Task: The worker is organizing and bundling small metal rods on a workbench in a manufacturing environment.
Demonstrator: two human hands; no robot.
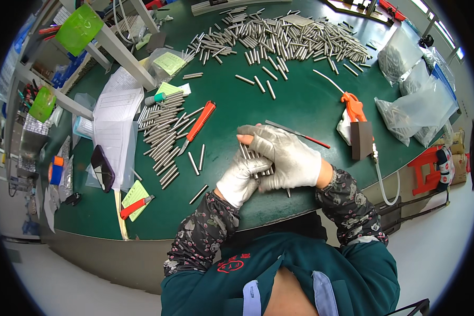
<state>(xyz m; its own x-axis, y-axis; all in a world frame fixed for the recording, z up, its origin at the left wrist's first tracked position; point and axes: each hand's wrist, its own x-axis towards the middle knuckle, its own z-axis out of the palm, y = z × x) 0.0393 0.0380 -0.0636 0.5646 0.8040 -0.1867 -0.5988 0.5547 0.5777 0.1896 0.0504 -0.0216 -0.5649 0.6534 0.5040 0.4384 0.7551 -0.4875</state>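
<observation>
Bright, even overhead light; fisheye bends edges, corners black, perhaps slightly soft.

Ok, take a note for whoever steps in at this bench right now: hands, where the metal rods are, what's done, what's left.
Left hand: gloved, closed under a small bundle of metal rods.
Right hand: gloved, fingers wrapped over the same bundle.
Rods: big loose heap at the far side of the green table; a tidier aligned pile at left beside the orange utility knife.
Done: the left pile looks sorted.
Left: the far heap, seemingly.

Your right hand (284, 155) is covering most of the metal rods (255, 157) you're gripping; your left hand (242, 179) is hiding their lower ends, mid-frame.
</observation>
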